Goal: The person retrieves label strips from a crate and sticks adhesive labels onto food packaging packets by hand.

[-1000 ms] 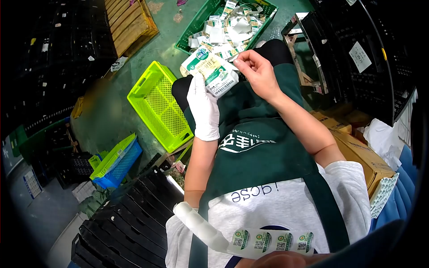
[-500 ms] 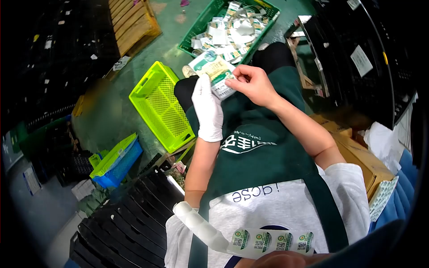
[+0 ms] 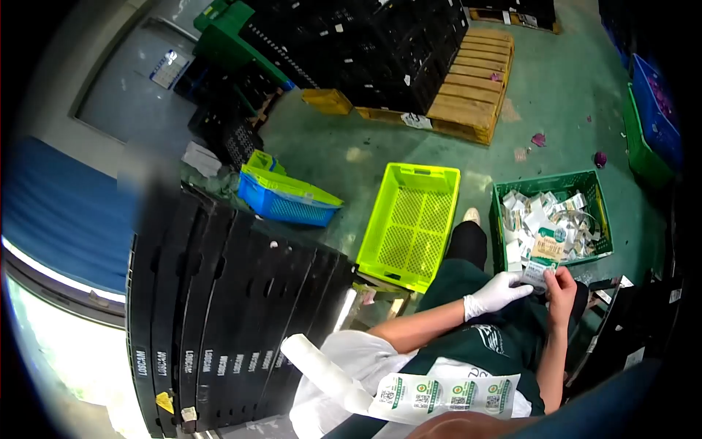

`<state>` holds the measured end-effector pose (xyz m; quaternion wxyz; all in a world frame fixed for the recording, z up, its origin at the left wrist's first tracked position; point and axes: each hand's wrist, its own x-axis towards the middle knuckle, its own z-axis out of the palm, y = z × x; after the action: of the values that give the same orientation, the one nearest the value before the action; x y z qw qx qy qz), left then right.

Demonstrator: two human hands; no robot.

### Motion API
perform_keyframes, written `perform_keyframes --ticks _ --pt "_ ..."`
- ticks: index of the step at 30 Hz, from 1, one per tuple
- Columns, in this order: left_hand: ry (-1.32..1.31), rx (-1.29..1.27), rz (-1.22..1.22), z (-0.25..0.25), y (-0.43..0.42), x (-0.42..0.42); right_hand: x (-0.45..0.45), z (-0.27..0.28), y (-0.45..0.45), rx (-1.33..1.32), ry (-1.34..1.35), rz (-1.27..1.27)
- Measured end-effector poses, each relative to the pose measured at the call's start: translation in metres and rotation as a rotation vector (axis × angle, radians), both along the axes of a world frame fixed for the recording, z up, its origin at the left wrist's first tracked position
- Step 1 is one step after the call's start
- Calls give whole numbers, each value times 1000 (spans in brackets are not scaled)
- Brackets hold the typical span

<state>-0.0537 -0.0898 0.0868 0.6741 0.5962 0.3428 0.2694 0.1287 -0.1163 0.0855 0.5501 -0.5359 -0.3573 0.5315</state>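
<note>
A printed green, white and beige packaging card (image 3: 547,250) is tilted above the right-hand crate, over my lap. My left hand (image 3: 499,294), in a white glove, is closed at the card's lower left edge; its far fingers are hidden. With bare fingers, my right hand (image 3: 561,289) pinches the lower right corner. Beyond the card, a dark green crate (image 3: 501,219) holds many loose white and printed card pieces (image 3: 537,218). Close to the camera, a strip of round green stickers with square codes (image 3: 442,395) hangs across my chest.
A lime-green mesh crate (image 3: 408,234) stands left of my legs. Farther left are a blue crate (image 3: 289,201) and folded black crates (image 3: 241,307). Black crates (image 3: 365,58) stand stacked by a wooden pallet (image 3: 472,80). Blue and green bins (image 3: 653,110) are at far right.
The view has swung left and up, so the crates and my hands appear farther right and lower. Both hands remain at the packaging card.
</note>
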Motion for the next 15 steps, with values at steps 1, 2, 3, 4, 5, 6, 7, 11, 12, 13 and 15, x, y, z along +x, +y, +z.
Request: perform_keyframes --ticks 1,2,3,4,5,6,7,11,12,13,15 --pt "-72 -43 10 -3 -3 1 3 7 -2 -21 -95 23" --pt "-141 -111 14 -13 -6 1 -1 15 -1 -46 -65 -6" --pt "-92 -135 -30 -9 -3 0 0 20 0 -32 -44 2" --pt "-39 -161 -75 -1 -2 -2 2 26 0 -20 -17 9" --pt "-183 -178 -33 7 -4 -1 1 34 0 -19 56 12" --pt "-297 -211 7 10 -5 3 -2 39 2 -5 69 -19" --pt "-245 -206 31 17 -5 2 -2 41 5 -12 16 -15" --pt "-21 -5 136 29 -7 -2 -2 41 10 -39 -89 -41" --pt "-78 -93 197 34 -9 1 -5 51 8 -112 22 -53" --pt "-11 -10 187 38 -8 -2 -10 53 6 -130 167 -121" --pt "-82 -155 234 36 -8 2 -6 54 4 -97 173 -103"
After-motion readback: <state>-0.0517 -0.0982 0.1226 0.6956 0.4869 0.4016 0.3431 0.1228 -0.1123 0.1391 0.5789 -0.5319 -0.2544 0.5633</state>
